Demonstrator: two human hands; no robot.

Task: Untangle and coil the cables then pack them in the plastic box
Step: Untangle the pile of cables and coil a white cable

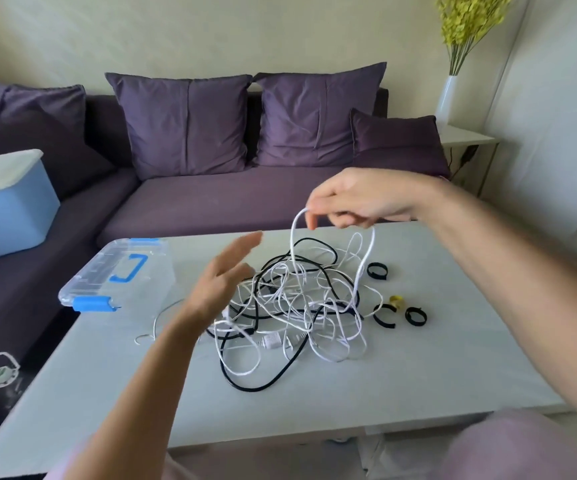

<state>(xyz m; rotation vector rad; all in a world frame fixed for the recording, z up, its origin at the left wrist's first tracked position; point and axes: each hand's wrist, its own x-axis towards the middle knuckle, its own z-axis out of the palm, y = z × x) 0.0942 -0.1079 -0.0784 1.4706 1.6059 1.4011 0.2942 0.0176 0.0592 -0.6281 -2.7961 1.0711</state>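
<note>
Below the right hand (pixel 356 199), its pinched white cable (pixel 295 233) loops to the tangle (pixel 290 306).

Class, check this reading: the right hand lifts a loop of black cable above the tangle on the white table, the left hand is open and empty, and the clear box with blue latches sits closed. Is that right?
One detail is wrong. In the head view the right hand pinches a loop of white cable, not black. The left hand is open and empty, and the clear box is closed on the table.

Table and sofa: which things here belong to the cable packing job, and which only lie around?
For the job:
- cable tangle
- plastic box
- black straps
- right hand, pinching a white loop
- left hand, open

Just lying about:
- blue bin
- cushions
- vase
</note>
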